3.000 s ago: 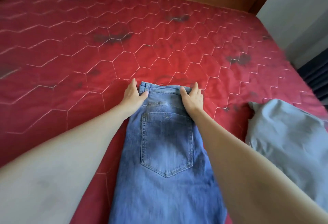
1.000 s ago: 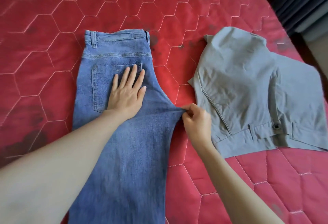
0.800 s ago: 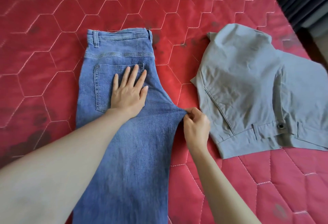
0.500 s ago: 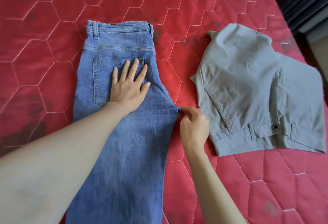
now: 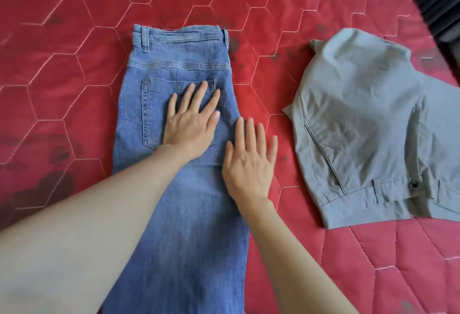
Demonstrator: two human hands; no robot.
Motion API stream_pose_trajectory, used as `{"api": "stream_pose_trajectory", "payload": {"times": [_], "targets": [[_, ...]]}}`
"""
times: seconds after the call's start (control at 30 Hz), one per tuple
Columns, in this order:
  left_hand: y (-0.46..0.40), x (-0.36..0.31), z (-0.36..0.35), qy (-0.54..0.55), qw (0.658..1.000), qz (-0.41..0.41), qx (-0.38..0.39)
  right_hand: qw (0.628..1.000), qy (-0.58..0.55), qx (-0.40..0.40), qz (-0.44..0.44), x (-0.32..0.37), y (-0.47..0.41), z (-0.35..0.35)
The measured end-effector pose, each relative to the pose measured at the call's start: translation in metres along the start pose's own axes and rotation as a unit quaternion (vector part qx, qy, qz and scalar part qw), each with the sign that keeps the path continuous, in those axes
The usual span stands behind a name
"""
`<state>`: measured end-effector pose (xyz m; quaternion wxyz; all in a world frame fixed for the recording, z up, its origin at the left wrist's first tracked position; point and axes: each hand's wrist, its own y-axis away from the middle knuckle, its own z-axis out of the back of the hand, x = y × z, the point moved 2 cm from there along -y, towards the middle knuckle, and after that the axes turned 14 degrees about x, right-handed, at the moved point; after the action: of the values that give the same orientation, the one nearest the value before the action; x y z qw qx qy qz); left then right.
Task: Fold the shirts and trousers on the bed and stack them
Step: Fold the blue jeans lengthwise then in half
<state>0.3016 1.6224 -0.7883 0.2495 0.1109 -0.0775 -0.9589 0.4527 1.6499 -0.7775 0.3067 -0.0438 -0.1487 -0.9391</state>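
Note:
Blue jeans lie lengthwise on the red quilted bed, folded leg over leg, waistband at the far end and back pocket up. My left hand presses flat on the pocket with fingers spread. My right hand lies flat with straight fingers on the jeans' right edge at the crotch, partly over the bed cover. To the right lie folded grey trousers, their buttoned waistband toward me.
A dark curtain or furniture edge stands past the bed's far right corner. Red bed cover stretches to the left and beyond the jeans, with dark blotches in places.
My right hand let go of the pinched crotch point of the jeans and now lies flat over it; the point no longer sticks out. The left hand stayed on the pocket.

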Motion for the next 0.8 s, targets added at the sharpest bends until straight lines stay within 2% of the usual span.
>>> {"api": "stream_pose_trajectory", "payload": {"times": [0.1,0.2,0.3,0.37,0.43,0.5,0.57,0.6,0.67,0.7,0.8], "targets": [[0.0,0.0,0.002,-0.002,1.0,0.008,0.011,0.999,-0.008,-0.001,-0.032,-0.025,0.008,0.0],[0.0,-0.001,0.002,-0.005,0.999,0.013,0.039,0.999,-0.018,0.033,-0.027,-0.032,0.008,0.0],[-0.004,0.002,0.008,0.023,0.995,0.009,0.093,0.995,-0.036,0.08,-0.04,-0.028,0.007,0.009],[0.002,0.005,0.016,0.051,0.991,-0.004,0.125,0.995,-0.043,0.071,-0.064,-0.02,0.013,0.019],[0.027,0.006,0.019,0.047,0.992,0.007,0.115,0.999,-0.009,0.0,-0.032,0.0,0.026,0.028],[0.07,0.006,0.013,0.041,0.994,0.056,0.087,0.996,-0.001,-0.054,0.068,0.032,0.038,0.03],[0.116,0.009,0.001,0.035,0.991,0.095,0.086,0.987,-0.013,-0.043,0.153,0.063,0.041,0.023],[0.136,0.012,-0.006,0.027,0.991,0.101,0.079,0.984,-0.008,-0.009,0.177,0.071,0.04,0.015],[0.166,0.018,-0.016,0.007,0.995,0.094,0.041,0.982,0.02,0.055,0.177,0.068,0.04,-0.005],[0.174,0.021,-0.019,-0.006,0.996,0.091,0.021,0.985,0.024,0.061,0.16,0.059,0.041,-0.013],[0.181,0.022,-0.025,-0.017,0.995,0.093,0.019,0.997,0.006,0.014,0.078,0.028,0.057,-0.021]]}}
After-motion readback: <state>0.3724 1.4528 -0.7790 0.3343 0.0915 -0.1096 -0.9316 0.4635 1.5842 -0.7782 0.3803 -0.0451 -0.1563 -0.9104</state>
